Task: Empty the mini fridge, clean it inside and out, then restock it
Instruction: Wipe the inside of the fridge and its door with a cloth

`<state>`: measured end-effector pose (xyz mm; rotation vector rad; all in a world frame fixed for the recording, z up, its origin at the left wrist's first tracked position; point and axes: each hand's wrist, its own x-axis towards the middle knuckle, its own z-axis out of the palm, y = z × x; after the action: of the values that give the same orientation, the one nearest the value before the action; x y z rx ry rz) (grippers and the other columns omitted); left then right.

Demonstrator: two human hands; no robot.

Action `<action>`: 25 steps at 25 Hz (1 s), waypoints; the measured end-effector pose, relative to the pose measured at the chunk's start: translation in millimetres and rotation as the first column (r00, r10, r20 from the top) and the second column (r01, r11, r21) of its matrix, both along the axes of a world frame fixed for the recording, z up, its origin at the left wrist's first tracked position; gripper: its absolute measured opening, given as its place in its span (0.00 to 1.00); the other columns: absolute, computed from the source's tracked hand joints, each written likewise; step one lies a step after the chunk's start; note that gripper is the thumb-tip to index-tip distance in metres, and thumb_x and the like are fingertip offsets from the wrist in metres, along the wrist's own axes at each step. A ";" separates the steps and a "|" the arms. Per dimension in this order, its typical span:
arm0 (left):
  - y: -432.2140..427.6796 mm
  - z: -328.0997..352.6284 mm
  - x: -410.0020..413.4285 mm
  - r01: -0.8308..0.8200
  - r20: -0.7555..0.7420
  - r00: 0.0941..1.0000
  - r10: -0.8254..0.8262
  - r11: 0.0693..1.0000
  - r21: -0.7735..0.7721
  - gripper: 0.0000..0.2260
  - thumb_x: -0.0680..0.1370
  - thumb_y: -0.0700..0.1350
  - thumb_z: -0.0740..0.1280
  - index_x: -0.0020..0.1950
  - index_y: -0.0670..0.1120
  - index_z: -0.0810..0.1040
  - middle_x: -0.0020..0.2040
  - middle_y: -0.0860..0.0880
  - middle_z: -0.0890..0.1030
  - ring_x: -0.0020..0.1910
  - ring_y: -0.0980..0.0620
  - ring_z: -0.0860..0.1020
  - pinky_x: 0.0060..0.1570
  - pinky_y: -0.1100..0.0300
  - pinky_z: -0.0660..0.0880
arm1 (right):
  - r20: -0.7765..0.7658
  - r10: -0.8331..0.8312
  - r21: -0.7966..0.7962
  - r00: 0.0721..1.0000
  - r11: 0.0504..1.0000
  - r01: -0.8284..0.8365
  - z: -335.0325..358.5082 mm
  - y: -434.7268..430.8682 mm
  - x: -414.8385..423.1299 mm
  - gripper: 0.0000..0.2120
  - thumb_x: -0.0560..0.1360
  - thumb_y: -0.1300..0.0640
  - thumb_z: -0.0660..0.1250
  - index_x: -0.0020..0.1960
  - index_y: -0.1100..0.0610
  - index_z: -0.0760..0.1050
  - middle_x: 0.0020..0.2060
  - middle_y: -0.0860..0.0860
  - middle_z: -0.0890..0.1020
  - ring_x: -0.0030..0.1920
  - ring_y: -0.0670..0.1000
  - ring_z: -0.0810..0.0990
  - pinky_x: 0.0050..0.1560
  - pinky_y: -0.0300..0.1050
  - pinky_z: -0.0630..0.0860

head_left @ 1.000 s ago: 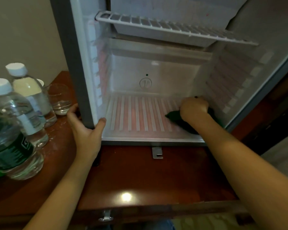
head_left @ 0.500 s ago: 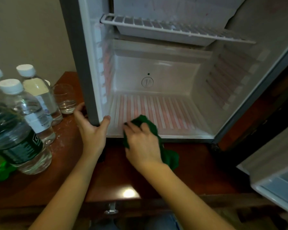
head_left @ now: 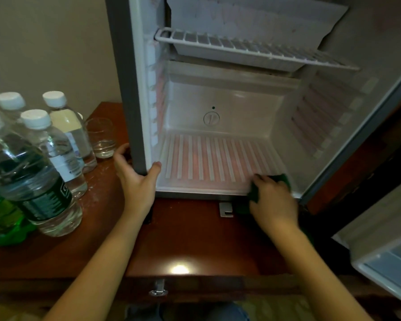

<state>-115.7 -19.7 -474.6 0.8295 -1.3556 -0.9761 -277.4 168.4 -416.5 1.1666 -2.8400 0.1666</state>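
Left hand (head_left: 137, 181) is clamped round the front left edge of the mini fridge (head_left: 229, 100), thumb inside, fingers outside. Right hand (head_left: 273, 200) is curled over a green cloth (head_left: 285, 178), which is pressed on the fridge floor's front right corner. Water bottles (head_left: 44, 158) and a glass (head_left: 101, 137) are grouped at the left edge of the table (head_left: 195, 239). A wire shelf (head_left: 252, 48) is seated high inside the fridge.
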 end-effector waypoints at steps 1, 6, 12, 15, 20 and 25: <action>-0.6 0.1 0.2 0.002 -0.001 1.000 -0.002 1.000 -0.002 0.30 0.67 0.47 0.71 0.63 0.58 0.60 0.64 0.45 0.69 0.63 0.48 0.70 0.57 0.64 0.68 | -0.026 0.110 -0.016 0.994 0.994 -0.111 -2.8 -18.3 20.7 0.23 0.73 0.60 0.66 0.68 0.52 0.68 0.66 0.49 0.72 0.63 0.56 0.70 0.52 0.49 0.74; -2.5 -0.3 1.5 0.010 0.026 1.000 -0.011 0.999 0.032 0.30 0.66 0.48 0.71 0.64 0.55 0.61 0.64 0.43 0.70 0.62 0.47 0.72 0.58 0.55 0.72 | 0.098 0.409 -0.045 0.907 0.913 -0.406 18.3 -38.0 16.8 0.24 0.75 0.60 0.65 0.70 0.48 0.69 0.64 0.50 0.74 0.60 0.53 0.74 0.56 0.49 0.76; -4.9 -1.1 1.5 0.023 0.029 0.999 -0.023 1.000 0.022 0.30 0.66 0.48 0.71 0.63 0.57 0.61 0.64 0.43 0.70 0.62 0.47 0.72 0.60 0.50 0.73 | 0.146 0.138 -0.564 0.980 0.825 -0.032 -11.0 81.1 -3.1 0.33 0.69 0.68 0.70 0.70 0.48 0.69 0.65 0.48 0.75 0.64 0.55 0.73 0.62 0.43 0.68; -3.0 -1.8 1.8 0.030 0.013 0.999 -0.030 0.999 0.025 0.30 0.67 0.48 0.71 0.63 0.57 0.60 0.64 0.43 0.70 0.62 0.47 0.72 0.59 0.55 0.73 | 0.066 0.187 -0.761 0.980 0.645 -0.071 5.0 83.4 18.7 0.38 0.66 0.71 0.73 0.70 0.51 0.64 0.66 0.48 0.69 0.69 0.50 0.67 0.67 0.34 0.61; -2.8 1.2 1.0 0.033 0.004 0.999 -0.033 0.999 0.010 0.29 0.67 0.45 0.71 0.63 0.54 0.61 0.63 0.43 0.71 0.61 0.48 0.73 0.53 0.64 0.71 | -0.430 0.427 -0.590 0.795 0.534 -0.606 63.2 -0.5 4.4 0.32 0.69 0.52 0.67 0.71 0.59 0.66 0.70 0.51 0.66 0.67 0.50 0.65 0.69 0.47 0.62; -1.2 1.3 2.3 0.042 0.002 0.999 -0.042 0.999 -0.004 0.30 0.66 0.48 0.71 0.64 0.52 0.61 0.62 0.44 0.70 0.60 0.51 0.71 0.52 0.67 0.69 | -0.026 0.776 0.194 0.631 0.623 -0.758 10.3 -79.2 0.6 0.32 0.75 0.50 0.65 0.75 0.38 0.56 0.75 0.38 0.55 0.70 0.56 0.58 0.64 0.59 0.61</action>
<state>-113.4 -20.9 -473.3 0.8016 -1.3808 -1.0047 -276.9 89.1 -406.2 2.2890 -2.0754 -0.1033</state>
